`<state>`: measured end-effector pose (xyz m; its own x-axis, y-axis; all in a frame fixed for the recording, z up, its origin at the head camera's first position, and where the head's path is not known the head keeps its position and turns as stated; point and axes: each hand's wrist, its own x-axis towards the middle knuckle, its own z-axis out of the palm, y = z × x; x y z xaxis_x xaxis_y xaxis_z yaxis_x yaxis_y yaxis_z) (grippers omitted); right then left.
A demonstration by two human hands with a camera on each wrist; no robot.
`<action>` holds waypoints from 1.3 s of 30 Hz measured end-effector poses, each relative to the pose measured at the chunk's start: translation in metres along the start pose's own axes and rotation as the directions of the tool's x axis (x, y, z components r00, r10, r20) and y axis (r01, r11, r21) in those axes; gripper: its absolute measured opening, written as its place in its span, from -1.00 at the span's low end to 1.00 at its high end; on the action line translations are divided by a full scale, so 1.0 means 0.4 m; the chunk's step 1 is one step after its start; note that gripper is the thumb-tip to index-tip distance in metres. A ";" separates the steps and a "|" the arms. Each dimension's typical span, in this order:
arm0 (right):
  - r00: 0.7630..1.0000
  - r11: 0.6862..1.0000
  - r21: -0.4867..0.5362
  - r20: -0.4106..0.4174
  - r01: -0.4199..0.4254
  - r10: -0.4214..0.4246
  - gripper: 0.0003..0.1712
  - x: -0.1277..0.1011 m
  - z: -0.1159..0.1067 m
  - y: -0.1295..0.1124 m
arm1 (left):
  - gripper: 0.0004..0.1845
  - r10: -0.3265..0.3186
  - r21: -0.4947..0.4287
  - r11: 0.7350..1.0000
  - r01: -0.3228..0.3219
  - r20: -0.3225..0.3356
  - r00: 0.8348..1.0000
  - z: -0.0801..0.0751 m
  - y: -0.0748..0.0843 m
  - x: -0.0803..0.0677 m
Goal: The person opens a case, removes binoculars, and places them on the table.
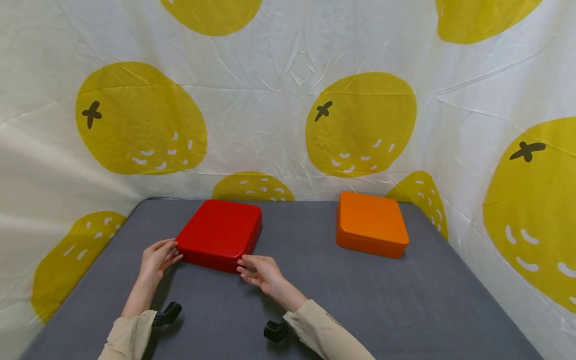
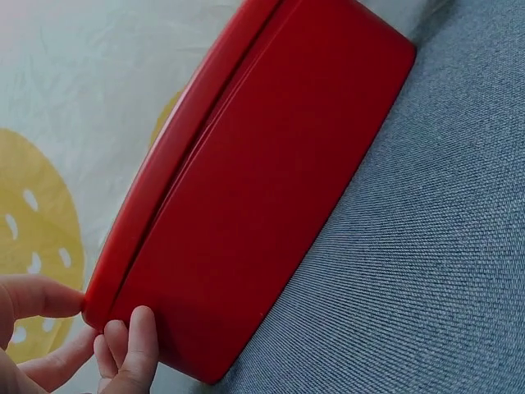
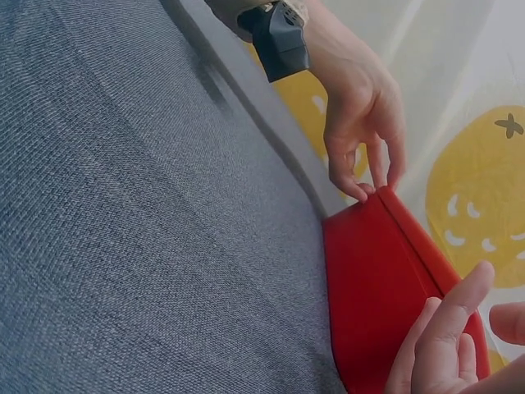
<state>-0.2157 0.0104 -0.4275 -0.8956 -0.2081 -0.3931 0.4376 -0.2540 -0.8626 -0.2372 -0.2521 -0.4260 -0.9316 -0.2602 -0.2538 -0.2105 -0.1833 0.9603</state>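
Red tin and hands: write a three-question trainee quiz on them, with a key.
1. True or false: the lid is off the red tin.
2. Which corners of it do the left hand and right hand touch: A near, B far?
3. Fill in: the orange tin lies to the red tin's ____.

Key: 1 false, the lid is on. 2 A. 3 right.
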 end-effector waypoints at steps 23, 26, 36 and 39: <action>0.999 0.992 -0.125 -0.025 -0.027 0.024 -0.67 0.037 0.005 -0.021 | -0.74 -0.017 0.053 0.998 0.016 0.021 1.000 -0.003 0.011 -0.009; 0.999 0.991 -0.134 -0.032 -0.023 0.018 -0.68 0.038 0.006 -0.023 | -0.80 -0.026 0.040 0.999 0.025 0.023 0.999 -0.004 0.013 -0.009; 0.999 0.992 -0.125 -0.037 0.027 -0.032 -0.85 0.041 0.004 -0.026 | -0.64 -0.042 0.047 0.998 0.041 0.030 0.999 -0.004 0.014 -0.003; 0.998 0.994 -0.105 -0.034 0.040 -0.044 -0.84 0.040 0.004 -0.025 | -0.69 -0.050 0.041 0.998 0.049 0.035 0.998 -0.006 0.013 0.000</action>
<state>-0.2343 0.0079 -0.4247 -0.9161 -0.1646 -0.3656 0.3907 -0.1616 -0.9062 -0.2377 -0.2555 -0.4214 -0.9296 -0.2175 -0.2975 -0.2675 -0.1571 0.9507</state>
